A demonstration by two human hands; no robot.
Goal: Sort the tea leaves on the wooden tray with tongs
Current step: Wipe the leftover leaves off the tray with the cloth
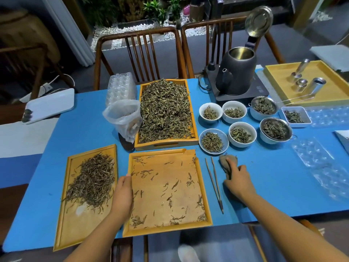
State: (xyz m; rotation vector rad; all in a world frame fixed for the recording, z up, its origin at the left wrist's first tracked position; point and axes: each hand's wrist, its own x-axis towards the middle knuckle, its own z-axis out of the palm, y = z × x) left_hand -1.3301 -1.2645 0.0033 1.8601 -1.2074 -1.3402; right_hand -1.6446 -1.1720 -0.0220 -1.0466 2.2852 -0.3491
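Wooden tray [200,186] sits directly in front of me on the blue table [283,186]. Tea leaves [171,200] are scattered thinly across its floor, denser along the near and right edges. My left hand [123,193] rests on the tray's left rim, fingers curled over the edge and gripping it. Tongs [215,184] lie flat on the table just right of the tray, tips pointing away from me, touched by neither hand. My right hand [238,181] is just right of the tongs, fingers closed around a small brown object [225,161]; what it is I cannot tell.

Left of the tray: a second flat tray [69,224] holding a heap of thin dark leaves [92,181]. Behind: a deeper handled tray [166,145] filled with loose leaf, a plastic bag [123,118] touching its left side. Right of that, five white bowls [210,111] and two strainers [275,128], each holding leaf. Dark kettle [236,72], lid up, stands on its base further back.
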